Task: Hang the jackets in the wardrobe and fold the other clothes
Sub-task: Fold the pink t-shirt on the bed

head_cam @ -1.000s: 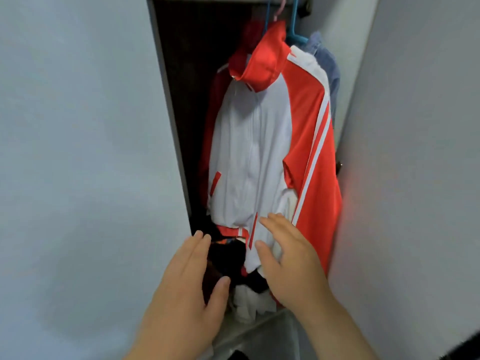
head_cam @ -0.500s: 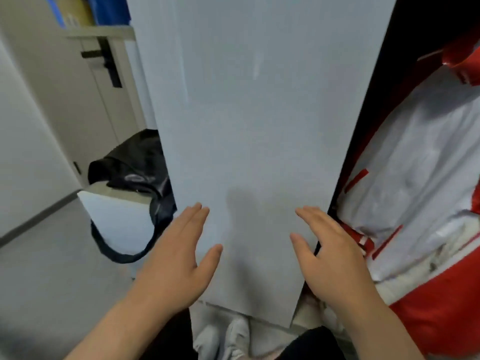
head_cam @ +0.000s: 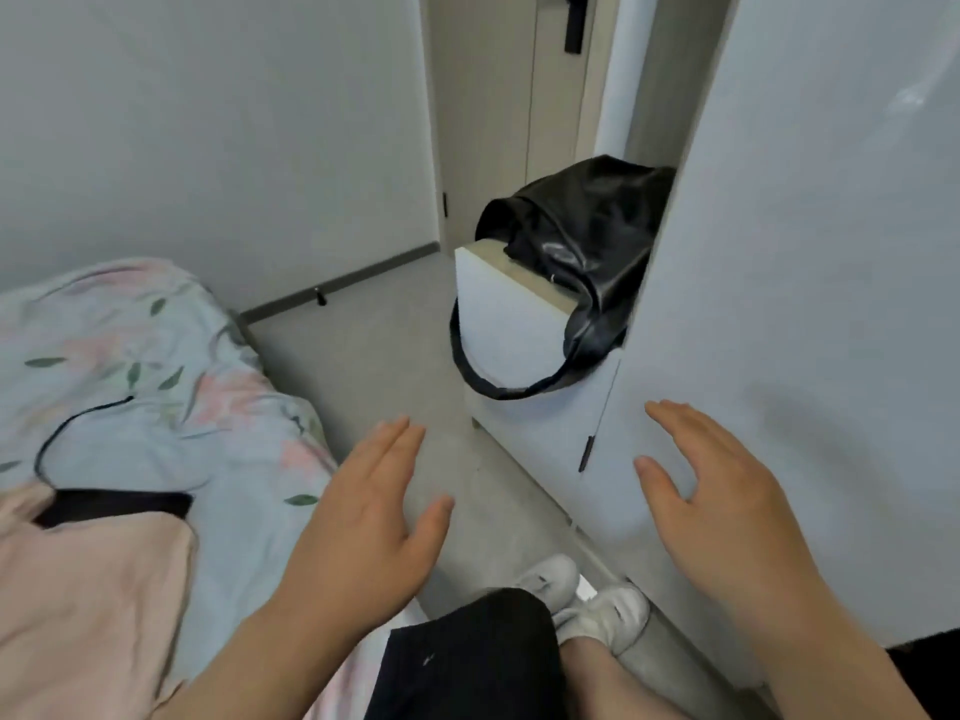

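A: Hands, where were they?
B: Both spread, holding nothing. My right hand (head_cam: pixel 727 522) hovered at the wardrobe door (head_cam: pixel 831 252), low down; touching it, I couldn't tell. My left hand (head_cam: pixel 363 517) hung left of that door.
A: The clothes?
B: A pink garment (head_cam: pixel 88 605) lay on the bed (head_cam: pixel 156 366), far left of the door.

Soft even light, perhaps motion-blurred

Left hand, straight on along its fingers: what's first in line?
Likely the low white cabinet carrying the black leather bag; the left hand points over grey floor toward it. Depth unclear.
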Motion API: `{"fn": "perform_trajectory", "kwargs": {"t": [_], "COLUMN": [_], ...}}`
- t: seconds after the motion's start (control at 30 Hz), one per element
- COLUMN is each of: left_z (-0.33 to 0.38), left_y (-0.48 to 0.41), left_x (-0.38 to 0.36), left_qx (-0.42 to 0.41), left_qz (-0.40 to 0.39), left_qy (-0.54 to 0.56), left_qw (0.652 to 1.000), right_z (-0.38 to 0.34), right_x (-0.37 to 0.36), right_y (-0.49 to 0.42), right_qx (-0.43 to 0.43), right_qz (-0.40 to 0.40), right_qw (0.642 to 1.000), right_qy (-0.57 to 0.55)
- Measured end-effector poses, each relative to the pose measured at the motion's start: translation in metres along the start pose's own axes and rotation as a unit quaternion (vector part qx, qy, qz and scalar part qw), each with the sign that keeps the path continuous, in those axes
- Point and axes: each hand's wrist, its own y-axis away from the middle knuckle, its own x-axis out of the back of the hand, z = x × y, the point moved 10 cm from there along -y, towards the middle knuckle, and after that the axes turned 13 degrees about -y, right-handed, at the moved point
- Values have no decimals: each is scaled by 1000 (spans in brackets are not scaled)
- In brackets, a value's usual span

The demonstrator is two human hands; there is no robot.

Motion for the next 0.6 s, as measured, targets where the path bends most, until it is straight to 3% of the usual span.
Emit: {"fn": "perform_trajectory", "kwargs": {"t": [0.23,0.43,0.6], "left_z": [-85,-202,-297], "left_y": [72,163,222], "left_x": [15,29,28], "left_qx": [31,111,203], "left_qz": [5,-8,-24], "left_qy": [-25,-52,-61], "left_qw": [999,992,977], "right_z": [-69,-138,-176], "right_x": [-97,-224,-330], "right_y": [27,76,113], "right_qx": [59,134,144], "right_qz": [-90,-223,-325], "right_qw": [994,965,934], "right_qy": [7,-21,-23]}}
